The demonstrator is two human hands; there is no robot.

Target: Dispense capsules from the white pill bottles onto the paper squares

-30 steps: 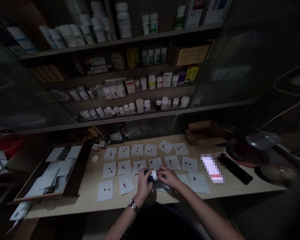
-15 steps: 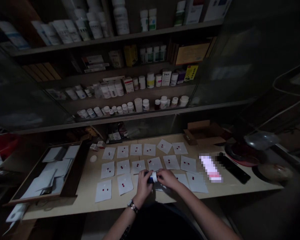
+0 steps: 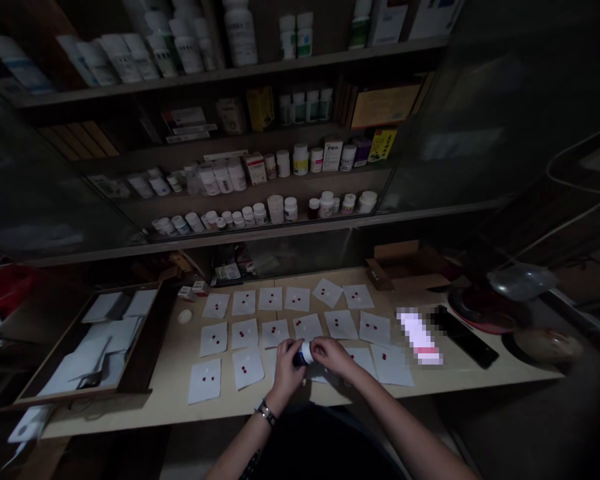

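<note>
A small dark blue pill bottle (image 3: 298,359) with a white cap (image 3: 307,352) lies tilted sideways over the front row of papers. My left hand (image 3: 287,368) is wrapped round its body from the left. From the right, my right hand (image 3: 331,357) has its fingers closed at the white cap. Under and around both hands, white paper squares (image 3: 342,325) are laid out in rows. Most bear a pair of red pills (image 3: 209,379) and some fainter white ones. My hands and forearms hide part of the front row.
A wooden drawer (image 3: 147,390) with stacked papers stands at the left. A white round lid (image 3: 185,316) and small boxes (image 3: 200,288) lie beside it. At the right are a black phone (image 3: 467,339) and an open cardboard box (image 3: 405,267). Shelves (image 3: 260,235) of medicine bottles rise behind.
The view has shifted very slightly. Both hands stay at the bottle, which has turned a little between them; the papers and pills lie as before.
</note>
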